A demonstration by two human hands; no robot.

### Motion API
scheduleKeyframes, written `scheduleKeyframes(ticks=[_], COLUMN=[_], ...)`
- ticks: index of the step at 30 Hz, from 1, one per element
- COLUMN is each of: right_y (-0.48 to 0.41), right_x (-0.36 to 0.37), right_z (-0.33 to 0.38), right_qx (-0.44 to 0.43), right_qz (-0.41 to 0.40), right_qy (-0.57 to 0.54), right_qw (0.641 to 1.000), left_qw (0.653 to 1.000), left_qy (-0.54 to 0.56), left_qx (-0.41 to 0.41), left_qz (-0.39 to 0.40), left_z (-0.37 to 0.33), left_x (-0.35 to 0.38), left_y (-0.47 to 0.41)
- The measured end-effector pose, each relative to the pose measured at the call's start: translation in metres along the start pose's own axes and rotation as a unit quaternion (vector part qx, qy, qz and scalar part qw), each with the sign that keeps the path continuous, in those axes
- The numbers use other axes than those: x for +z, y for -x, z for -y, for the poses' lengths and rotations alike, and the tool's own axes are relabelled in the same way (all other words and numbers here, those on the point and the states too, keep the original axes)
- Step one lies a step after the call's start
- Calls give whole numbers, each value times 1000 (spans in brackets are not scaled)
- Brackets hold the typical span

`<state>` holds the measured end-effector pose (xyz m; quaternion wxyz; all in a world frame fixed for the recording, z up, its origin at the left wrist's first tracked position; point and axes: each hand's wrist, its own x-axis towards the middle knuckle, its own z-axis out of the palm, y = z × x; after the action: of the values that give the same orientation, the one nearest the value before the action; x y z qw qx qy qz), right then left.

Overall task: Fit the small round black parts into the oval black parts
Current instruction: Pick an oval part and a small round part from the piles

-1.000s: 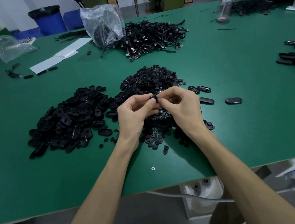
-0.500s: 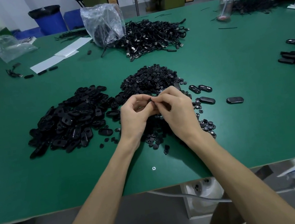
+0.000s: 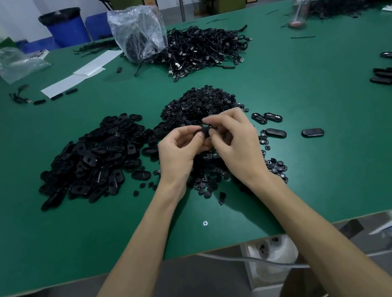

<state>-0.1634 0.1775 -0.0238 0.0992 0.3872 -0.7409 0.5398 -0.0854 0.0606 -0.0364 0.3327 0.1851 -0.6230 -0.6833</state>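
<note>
Fingertips of both hands have eased apart. Half a second ago they were pressed together and hid what they held; now a small black plastic piece [image 3: 204, 132] shows between them. It is held just above the near side of the heap of small round black plastic parts [image 3: 199, 105]. My reading is that a round part has just been pushed into an oval one, or is being checked, but whether it is seated is too small to tell.

The left hand [image 3: 180, 150] pinches the piece between thumb and forefinger, its other fingers curled beneath. The right hand [image 3: 235, 142] sits slightly higher, fingers curled, with its forefinger and thumb tips closed on the piece's right end. Both forearms reach in over the green worktop [image 3: 344, 172]. The heap of oval black plastic parts [image 3: 96, 162] lies left of the hands. A few loose black ovals [image 3: 312, 132] lie to the right, probably finished ones.
</note>
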Motion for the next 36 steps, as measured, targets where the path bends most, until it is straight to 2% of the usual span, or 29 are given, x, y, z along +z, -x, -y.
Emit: scheduleKeyframes(ticks=[2, 6, 14, 22, 31, 36], right_y=[-3, -5, -6, -5, -1, -1], right_x=[-3, -4, -4, -6, -2, -2], right_z=[-1, -4, -8, -7, -4, -4], right_qx=[39, 106, 165, 168, 115, 98], right_qz=[-11, 19, 20, 18, 34, 31], right_qy=[-19, -72, -141, -155, -97, -85], right_qw=[999, 992, 976, 973, 988, 991], left_qw=[1000, 1000, 1000, 1000, 993, 994], left_qy=[7, 9, -6, -24, -111, -101], left_qx=[-3, -7, -2, 11, 31, 28], left_qz=[-3, -2, 6, 17, 7, 12], left_z=[-1, -2, -3, -4, -2, -4], left_x=[0, 0, 1, 1, 2, 2], left_y=[0, 0, 2, 3, 2, 1])
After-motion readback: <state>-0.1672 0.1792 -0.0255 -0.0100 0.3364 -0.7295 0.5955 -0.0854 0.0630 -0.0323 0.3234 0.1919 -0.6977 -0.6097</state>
